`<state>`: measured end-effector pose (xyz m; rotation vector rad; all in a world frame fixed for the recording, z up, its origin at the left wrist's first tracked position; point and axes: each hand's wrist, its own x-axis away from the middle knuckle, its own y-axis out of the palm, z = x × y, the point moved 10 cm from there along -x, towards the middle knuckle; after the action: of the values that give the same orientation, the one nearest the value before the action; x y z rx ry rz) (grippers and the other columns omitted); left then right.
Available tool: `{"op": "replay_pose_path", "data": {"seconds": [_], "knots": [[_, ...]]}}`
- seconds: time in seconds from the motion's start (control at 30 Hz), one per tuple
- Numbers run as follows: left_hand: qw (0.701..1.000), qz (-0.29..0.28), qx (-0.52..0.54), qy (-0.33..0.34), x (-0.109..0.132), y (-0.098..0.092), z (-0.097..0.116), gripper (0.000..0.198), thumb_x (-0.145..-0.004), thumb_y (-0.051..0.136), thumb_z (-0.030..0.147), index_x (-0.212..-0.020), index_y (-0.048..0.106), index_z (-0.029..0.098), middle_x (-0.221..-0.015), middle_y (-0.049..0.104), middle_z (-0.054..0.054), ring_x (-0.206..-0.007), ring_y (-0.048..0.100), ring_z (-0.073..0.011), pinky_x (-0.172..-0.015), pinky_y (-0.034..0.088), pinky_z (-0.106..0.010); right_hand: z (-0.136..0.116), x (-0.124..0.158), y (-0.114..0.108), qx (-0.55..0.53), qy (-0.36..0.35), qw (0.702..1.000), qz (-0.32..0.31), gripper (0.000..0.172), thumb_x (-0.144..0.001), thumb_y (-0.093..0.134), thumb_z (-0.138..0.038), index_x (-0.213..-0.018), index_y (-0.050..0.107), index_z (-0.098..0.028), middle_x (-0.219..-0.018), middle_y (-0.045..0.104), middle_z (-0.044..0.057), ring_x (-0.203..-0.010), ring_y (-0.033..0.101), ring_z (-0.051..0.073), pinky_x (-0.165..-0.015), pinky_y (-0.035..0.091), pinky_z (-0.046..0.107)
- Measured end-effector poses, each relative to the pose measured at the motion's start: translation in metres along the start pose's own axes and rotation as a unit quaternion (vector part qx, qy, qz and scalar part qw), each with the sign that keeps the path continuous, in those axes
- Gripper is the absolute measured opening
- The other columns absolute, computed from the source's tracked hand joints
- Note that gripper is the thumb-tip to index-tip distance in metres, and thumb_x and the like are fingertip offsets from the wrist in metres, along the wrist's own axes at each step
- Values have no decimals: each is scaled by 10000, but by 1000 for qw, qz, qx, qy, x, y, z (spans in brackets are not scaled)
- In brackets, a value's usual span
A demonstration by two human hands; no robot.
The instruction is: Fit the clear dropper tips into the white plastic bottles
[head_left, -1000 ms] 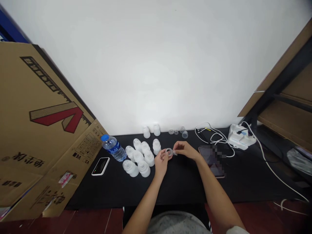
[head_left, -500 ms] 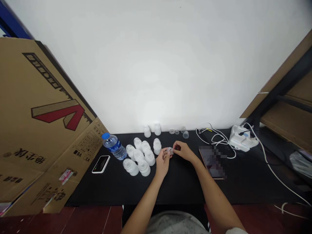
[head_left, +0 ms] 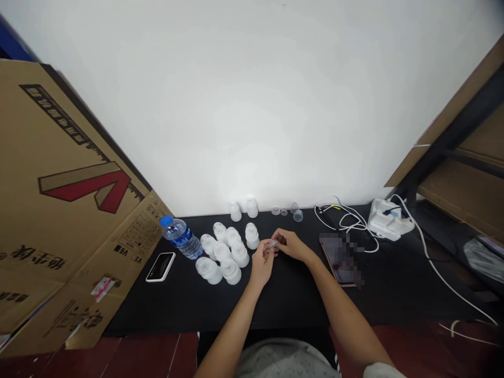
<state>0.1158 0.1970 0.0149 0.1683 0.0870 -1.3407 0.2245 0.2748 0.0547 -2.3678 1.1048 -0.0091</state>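
Observation:
My left hand [head_left: 260, 263] and my right hand [head_left: 289, 245] meet over the black table [head_left: 291, 299]. Between their fingertips is a small translucent plastic part [head_left: 272, 244], probably a ring, mostly hidden by my fingers. Just left of my left hand stands a frosted white plastic bottle [head_left: 252, 236], one of several grouped together. Beyond my hands, near the wall, lie several small clear plastic pieces [head_left: 298, 216]. Two more frosted bottles [head_left: 252, 208] stand at the back edge.
A water bottle with a blue cap [head_left: 181, 238] and a black power bank [head_left: 160, 266] lie left of the bottles. To the right are a pixelated tablet [head_left: 338, 258], white cables [head_left: 342, 218] and a white power strip [head_left: 388, 220]. Large cardboard sheets [head_left: 66, 184] lean at left.
My hands have closed in around the translucent ring, which showed plainly a second ago and is now mostly covered by my fingers. The view has shifted slightly.

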Motion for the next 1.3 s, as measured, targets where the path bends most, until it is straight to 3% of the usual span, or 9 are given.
{"op": "replay_pose_path", "data": {"seconds": [0.17, 0.33, 0.53, 0.9, 1.13, 1.3], "knots": [[1000, -9, -24, 9, 0, 1, 5, 318, -1004, 658, 361, -1291, 637, 226, -1196, 787, -110, -1029, 799, -238, -936, 693, -470, -4, 0, -4, 127, 24, 990, 57, 136, -884, 629, -105, -926, 614, -232, -857, 675, -5, -736, 582, 170, -676, 405, 266], [999, -7, -33, 23, -1, -2, 6, 329, -1033, 624, 402, -1315, 613, 233, -1160, 793, -101, -952, 806, -220, -896, 697, -441, -3, 0, 2, 177, 42, 981, 67, 136, -920, 644, -131, -957, 567, -237, -859, 660, -2, -760, 597, 184, -699, 381, 270], [998, -9, -60, 27, -3, -3, 7, 354, -1058, 596, 486, -1311, 606, 239, -978, 787, -56, -766, 779, -193, -785, 680, -382, 10, -1, 8, 172, 72, 979, 87, 133, -937, 617, -142, -960, 533, -243, -844, 649, -5, -745, 599, 185, -689, 371, 265], [997, -13, -74, 21, 1, 0, 7, 369, -1040, 625, 466, -1335, 635, 244, -1056, 800, -78, -790, 780, -206, -770, 690, -387, 14, 0, 8, 215, 102, 966, 102, 163, -907, 595, -124, -938, 493, -247, -830, 608, 1, -711, 544, 185, -660, 302, 275], [997, 32, -65, 12, -2, -8, 2, 357, -1035, 608, 518, -1260, 637, 243, -968, 791, -68, -763, 785, -220, -678, 684, -367, 8, -3, 10, 189, 76, 975, 93, 144, -902, 615, -138, -940, 522, -241, -790, 610, -20, -683, 553, 169, -640, 314, 254], [996, 69, -53, 8, -4, -18, -7, 377, -1013, 623, 564, -1171, 578, 225, -934, 795, -78, -726, 797, -227, -648, 686, -373, -10, 2, 16, 97, 13, 994, 51, 174, -893, 670, -164, -1007, 564, -242, -806, 678, -41, -679, 620, 147, -641, 394, 224]]}}
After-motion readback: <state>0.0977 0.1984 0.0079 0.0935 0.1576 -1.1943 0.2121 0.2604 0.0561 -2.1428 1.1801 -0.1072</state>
